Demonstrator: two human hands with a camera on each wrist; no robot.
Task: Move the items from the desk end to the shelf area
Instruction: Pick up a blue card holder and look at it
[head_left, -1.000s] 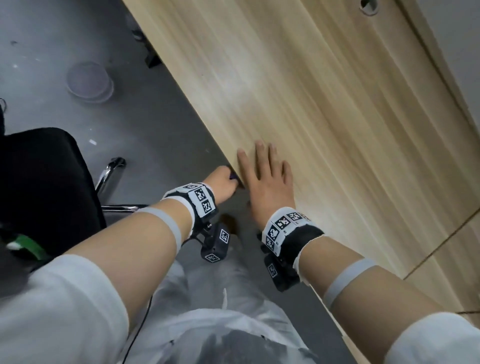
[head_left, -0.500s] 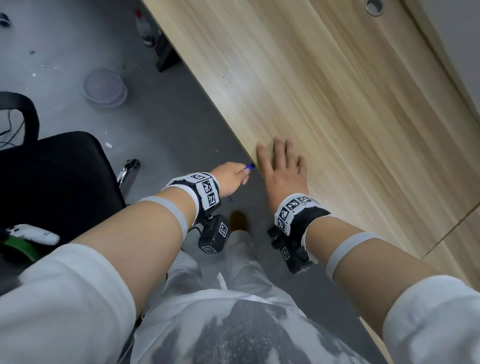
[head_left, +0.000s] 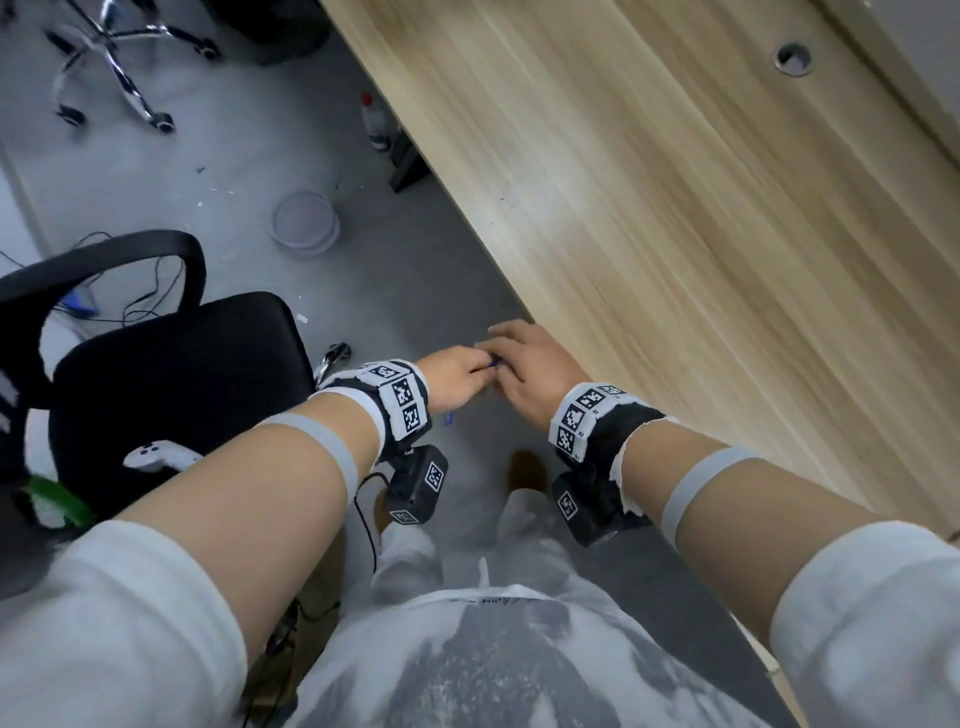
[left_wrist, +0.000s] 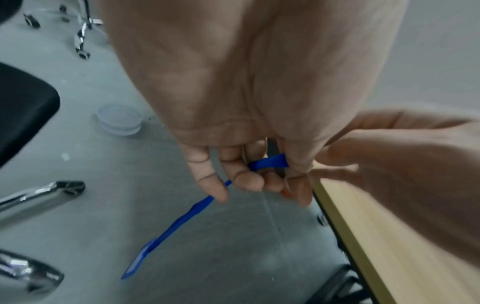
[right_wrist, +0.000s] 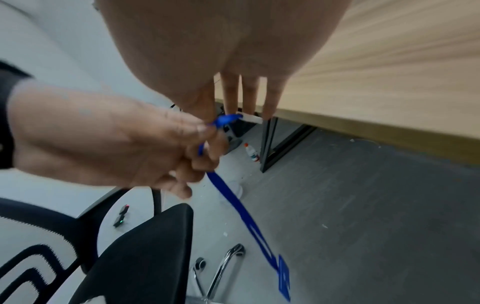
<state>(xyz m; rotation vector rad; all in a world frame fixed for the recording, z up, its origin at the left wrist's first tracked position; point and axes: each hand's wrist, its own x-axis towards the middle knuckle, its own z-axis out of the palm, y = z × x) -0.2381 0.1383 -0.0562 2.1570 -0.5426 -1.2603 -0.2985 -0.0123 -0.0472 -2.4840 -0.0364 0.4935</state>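
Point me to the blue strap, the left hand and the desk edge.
Blue strap (right_wrist: 235, 202), right wrist view, on the hanging length below the fingers.
Left hand (head_left: 457, 379), head view, on its back.
Desk (left_wrist: 345, 232), left wrist view, on its front edge.

L hand (head_left: 457, 376) & R hand (head_left: 530, 364) meet just off the desk (head_left: 675, 234) edge, fingers touching round a small blue strap (head_left: 492, 364), mostly hidden. Black chair (head_left: 171, 374) to the left w/ white controller (head_left: 158, 458) on seat. Round lid (head_left: 305, 222) & bottle (head_left: 375, 123) on floor.
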